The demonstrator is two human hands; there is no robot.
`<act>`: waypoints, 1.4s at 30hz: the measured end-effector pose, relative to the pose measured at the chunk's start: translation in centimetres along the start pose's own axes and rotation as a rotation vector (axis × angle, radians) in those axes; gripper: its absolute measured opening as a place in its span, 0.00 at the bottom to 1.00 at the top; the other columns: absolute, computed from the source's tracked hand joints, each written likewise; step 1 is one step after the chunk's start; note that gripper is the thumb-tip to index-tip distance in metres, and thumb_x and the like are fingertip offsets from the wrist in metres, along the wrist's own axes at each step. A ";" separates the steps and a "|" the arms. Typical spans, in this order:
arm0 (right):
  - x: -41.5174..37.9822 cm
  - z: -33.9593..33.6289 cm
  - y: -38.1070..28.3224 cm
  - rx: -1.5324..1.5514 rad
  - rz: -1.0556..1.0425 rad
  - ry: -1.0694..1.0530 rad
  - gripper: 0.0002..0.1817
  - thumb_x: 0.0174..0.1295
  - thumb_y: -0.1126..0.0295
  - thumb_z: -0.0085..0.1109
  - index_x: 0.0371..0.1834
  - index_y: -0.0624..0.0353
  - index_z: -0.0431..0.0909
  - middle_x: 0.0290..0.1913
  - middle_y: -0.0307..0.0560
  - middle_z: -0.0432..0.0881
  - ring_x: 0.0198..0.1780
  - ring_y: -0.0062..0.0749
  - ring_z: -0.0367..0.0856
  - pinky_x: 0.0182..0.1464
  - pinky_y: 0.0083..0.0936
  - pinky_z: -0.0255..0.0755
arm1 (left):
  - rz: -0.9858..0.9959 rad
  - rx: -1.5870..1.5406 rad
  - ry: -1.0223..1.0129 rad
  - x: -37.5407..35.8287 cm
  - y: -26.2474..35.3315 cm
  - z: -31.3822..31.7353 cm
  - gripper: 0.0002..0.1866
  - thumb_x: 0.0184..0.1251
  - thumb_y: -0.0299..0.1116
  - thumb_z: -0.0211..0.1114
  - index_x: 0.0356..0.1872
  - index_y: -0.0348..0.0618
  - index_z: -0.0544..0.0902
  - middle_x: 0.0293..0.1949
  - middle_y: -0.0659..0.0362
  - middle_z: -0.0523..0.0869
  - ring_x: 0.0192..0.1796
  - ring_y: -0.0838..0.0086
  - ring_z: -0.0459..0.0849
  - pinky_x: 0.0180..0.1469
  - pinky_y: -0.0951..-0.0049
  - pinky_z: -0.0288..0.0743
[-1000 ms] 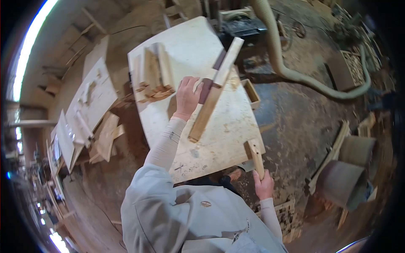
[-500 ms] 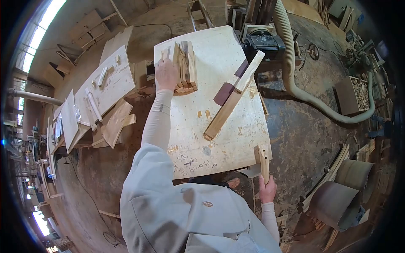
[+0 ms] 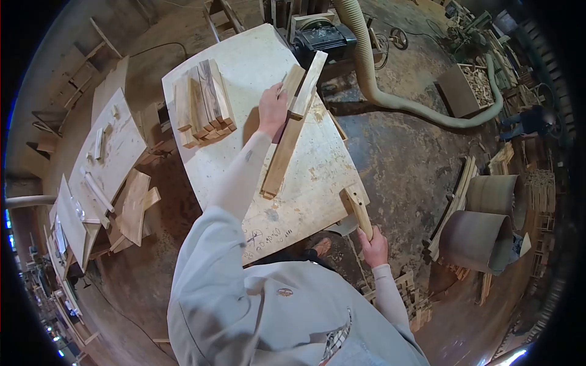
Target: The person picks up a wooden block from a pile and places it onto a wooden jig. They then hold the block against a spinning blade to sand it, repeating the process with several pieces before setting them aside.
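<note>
My left hand (image 3: pixel 273 110) is closed on a short wooden block (image 3: pixel 293 80), above the table beside a long wooden bar (image 3: pixel 282 160). A dark maroon sheet (image 3: pixel 278 135), like sandpaper, is mostly hidden under the hand and wood. A pale wooden strip (image 3: pixel 310 82) lies on the bar's far end. At the near right corner, my right hand (image 3: pixel 374 247) grips the lower end of a wooden piece with dark holes (image 3: pixel 359 210). The piece's far end rests by the table edge. A stack of wooden blocks (image 3: pixel 207 100) sits at the table's left.
The pale worktable (image 3: pixel 244 49) has scribbles near its front edge. A motor (image 3: pixel 323 38) and a ribbed hose (image 3: pixel 390 102) stand behind it. Another bench with boards (image 3: pixel 116 143) is at left. Rolled belts (image 3: pixel 479 241) lie at right; a person (image 3: pixel 528 121) is far right.
My left hand has left the stack and moved right with a wooden block to the long bar. My right hand keeps its grip. The view has turned to the right.
</note>
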State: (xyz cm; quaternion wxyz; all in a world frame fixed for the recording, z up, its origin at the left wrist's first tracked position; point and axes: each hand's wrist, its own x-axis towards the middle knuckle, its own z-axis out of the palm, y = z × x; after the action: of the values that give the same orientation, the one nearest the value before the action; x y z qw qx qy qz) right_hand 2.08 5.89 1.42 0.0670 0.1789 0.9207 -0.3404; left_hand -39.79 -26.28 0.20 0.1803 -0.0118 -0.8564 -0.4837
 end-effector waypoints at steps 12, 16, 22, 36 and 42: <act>0.0 -0.2 0.3 -0.034 -0.020 0.011 0.26 0.77 0.45 0.69 0.43 0.62 0.81 0.36 0.68 0.89 0.42 0.72 0.90 0.42 0.58 0.81 | -0.028 0.462 -0.150 2.2 0.3 2.0 0.23 0.83 0.49 0.64 0.68 0.50 0.91 0.58 0.38 0.88 0.63 0.39 0.87 0.69 0.46 0.80; 0.0 0.0 0.6 -0.039 -0.004 -0.013 0.26 0.78 0.45 0.68 0.45 0.62 0.80 0.37 0.69 0.89 0.42 0.73 0.89 0.43 0.59 0.80 | -0.026 0.360 -0.197 2.6 -0.5 2.1 0.23 0.82 0.50 0.66 0.67 0.49 0.92 0.58 0.39 0.88 0.64 0.41 0.87 0.68 0.47 0.81; 0.3 0.6 1.5 -0.024 -0.018 -0.037 0.26 0.78 0.45 0.67 0.45 0.62 0.80 0.36 0.71 0.89 0.42 0.74 0.89 0.43 0.62 0.79 | -0.013 0.349 -0.161 2.7 -1.3 2.7 0.23 0.82 0.48 0.67 0.67 0.46 0.92 0.58 0.39 0.88 0.62 0.44 0.88 0.67 0.49 0.82; 0.8 2.6 2.9 -0.078 -0.055 -0.013 0.25 0.79 0.47 0.67 0.47 0.62 0.79 0.38 0.71 0.89 0.43 0.75 0.89 0.43 0.61 0.80 | 0.061 0.388 -0.086 2.3 -0.7 2.5 0.18 0.83 0.47 0.66 0.60 0.50 0.93 0.55 0.41 0.88 0.60 0.44 0.89 0.63 0.47 0.83; 1.3 3.6 4.0 -0.040 -0.078 -0.001 0.25 0.80 0.46 0.65 0.46 0.62 0.79 0.36 0.70 0.89 0.42 0.74 0.89 0.42 0.60 0.79 | 0.087 0.387 -0.077 2.2 -0.2 2.1 0.17 0.82 0.46 0.67 0.60 0.51 0.93 0.55 0.42 0.88 0.61 0.44 0.89 0.64 0.47 0.83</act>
State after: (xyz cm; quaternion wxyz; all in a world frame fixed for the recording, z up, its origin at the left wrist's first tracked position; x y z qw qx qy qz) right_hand 2.39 6.74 -4.05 0.0578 0.1415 0.9335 -0.3242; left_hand -42.51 -24.97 -0.28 0.1670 -0.0325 -0.9383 -0.3012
